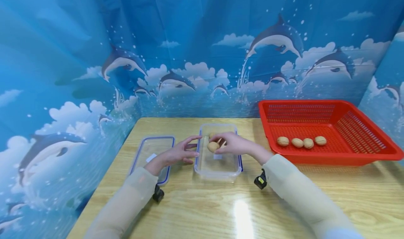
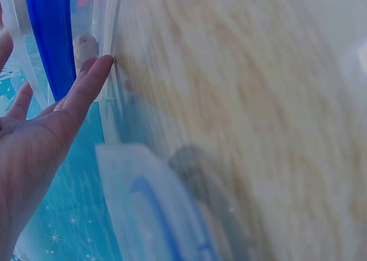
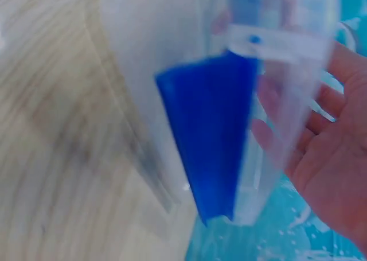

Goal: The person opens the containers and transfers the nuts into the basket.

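Observation:
A clear plastic box [image 1: 217,169] with blue side clips stands on the table. Inside its opening, my right hand [image 1: 235,143] pinches a walnut [image 1: 213,147] between fingers and thumb. Just behind that one, another walnut [image 1: 211,135] is partly covered by the hand. My left hand [image 1: 177,152] is at the box's left wall, its fingers extended and spread, fingertips at the rim. In the left wrist view a walnut [image 2: 85,47] shows through the wall beside a blue clip [image 2: 53,40]. The right wrist view shows fingers blurred through the plastic behind another blue clip [image 3: 209,123].
A clear lid [image 1: 157,146] with a blue seal lies left of the box, partly under my left forearm. To the right stands a red basket [image 1: 334,158] with several walnuts [image 1: 297,143] near its front. A dolphin-print curtain [image 1: 202,56] hangs behind the wooden table [image 1: 195,211].

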Demonstrator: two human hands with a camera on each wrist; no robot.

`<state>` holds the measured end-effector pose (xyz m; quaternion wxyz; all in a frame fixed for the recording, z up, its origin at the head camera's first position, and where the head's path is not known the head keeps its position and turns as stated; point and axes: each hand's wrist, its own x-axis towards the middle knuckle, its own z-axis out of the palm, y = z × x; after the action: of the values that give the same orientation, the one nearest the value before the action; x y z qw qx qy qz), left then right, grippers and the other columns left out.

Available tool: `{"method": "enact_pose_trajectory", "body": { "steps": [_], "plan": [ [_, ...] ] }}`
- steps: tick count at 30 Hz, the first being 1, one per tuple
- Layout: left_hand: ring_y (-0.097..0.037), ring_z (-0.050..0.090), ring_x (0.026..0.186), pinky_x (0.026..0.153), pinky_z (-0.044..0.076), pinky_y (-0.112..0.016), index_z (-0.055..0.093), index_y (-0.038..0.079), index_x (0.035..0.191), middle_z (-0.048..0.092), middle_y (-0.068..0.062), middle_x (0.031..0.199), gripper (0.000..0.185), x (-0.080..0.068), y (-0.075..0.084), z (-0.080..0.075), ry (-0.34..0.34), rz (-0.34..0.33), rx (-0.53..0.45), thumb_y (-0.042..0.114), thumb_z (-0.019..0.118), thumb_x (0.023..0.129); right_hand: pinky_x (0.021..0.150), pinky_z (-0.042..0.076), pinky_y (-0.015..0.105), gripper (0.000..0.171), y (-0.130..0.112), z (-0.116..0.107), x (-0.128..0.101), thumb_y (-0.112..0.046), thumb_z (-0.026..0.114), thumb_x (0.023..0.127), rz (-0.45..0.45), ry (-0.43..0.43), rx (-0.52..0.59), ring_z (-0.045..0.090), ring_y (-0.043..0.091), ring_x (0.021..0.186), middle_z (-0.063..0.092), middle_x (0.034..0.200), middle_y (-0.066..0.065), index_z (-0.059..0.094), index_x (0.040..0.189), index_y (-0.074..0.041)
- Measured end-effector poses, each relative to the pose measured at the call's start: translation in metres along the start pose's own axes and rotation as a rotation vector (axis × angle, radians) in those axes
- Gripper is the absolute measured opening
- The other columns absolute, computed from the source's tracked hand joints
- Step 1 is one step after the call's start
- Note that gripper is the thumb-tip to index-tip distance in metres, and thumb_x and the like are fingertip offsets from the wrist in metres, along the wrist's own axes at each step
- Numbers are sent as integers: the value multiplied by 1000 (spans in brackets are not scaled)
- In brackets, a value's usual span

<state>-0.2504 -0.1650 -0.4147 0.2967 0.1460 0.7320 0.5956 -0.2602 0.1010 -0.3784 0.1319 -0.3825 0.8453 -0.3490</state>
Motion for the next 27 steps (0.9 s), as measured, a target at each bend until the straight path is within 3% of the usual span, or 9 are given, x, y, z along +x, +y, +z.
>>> {"method": "enact_pose_trajectory", "body": {
  "steps": [7, 13, 20, 22, 24, 27],
  "plan": [
    [-36, 42, 131, 87, 53, -45, 26, 23, 154, 23, -23, 155, 70, 0, -1, -1, -3, 4, -6, 12, 63, 96, 88, 50, 43, 44, -5, -25, -26, -16, 71, 90, -13, 88, 29, 61, 20, 99, 62, 123, 7, 58, 131, -5],
    [-35, 43, 131, 85, 53, -44, 26, 24, 154, 22, -23, 155, 71, 0, -1, -2, -2, 5, 4, 12, 64, 95, 91, 48, 50, 46, -11, -49, -56, -16, 73, 89, 33, 172, 56, 60, 22, 102, 60, 124, 9, 58, 132, -6],
    [-33, 47, 127, 86, 53, -45, 26, 25, 154, 22, -22, 155, 71, 0, 0, -2, -2, -5, 2, 12, 63, 95, 84, 52, 39, 47, -10, -74, -87, -18, 72, 90, 135, 278, 22, 59, 24, 100, 61, 117, 9, 57, 133, -7],
    [-26, 53, 120, 84, 54, -43, 26, 25, 154, 23, -23, 155, 71, 0, 0, -1, 1, -4, 3, 11, 63, 95, 84, 51, 38, 47, -9, -81, -95, -20, 71, 91, 166, 310, -12, 57, 24, 102, 60, 118, 9, 56, 133, -7],
    [-17, 59, 97, 79, 54, -38, 25, 25, 154, 23, -23, 155, 71, -1, 1, 0, -3, -6, -3, 11, 62, 96, 85, 50, 39, 48, -7, -88, -103, -22, 71, 91, 201, 338, -30, 56, 25, 104, 58, 120, 10, 55, 134, -8],
    [-11, 48, 64, 70, 52, -32, 24, 24, 155, 22, -24, 155, 71, -1, 2, 0, -11, -9, -21, 9, 61, 96, 85, 50, 40, 51, 0, -98, -115, -25, 70, 92, 253, 374, -54, 54, 28, 107, 57, 125, 12, 53, 136, -8]
  ]
}}
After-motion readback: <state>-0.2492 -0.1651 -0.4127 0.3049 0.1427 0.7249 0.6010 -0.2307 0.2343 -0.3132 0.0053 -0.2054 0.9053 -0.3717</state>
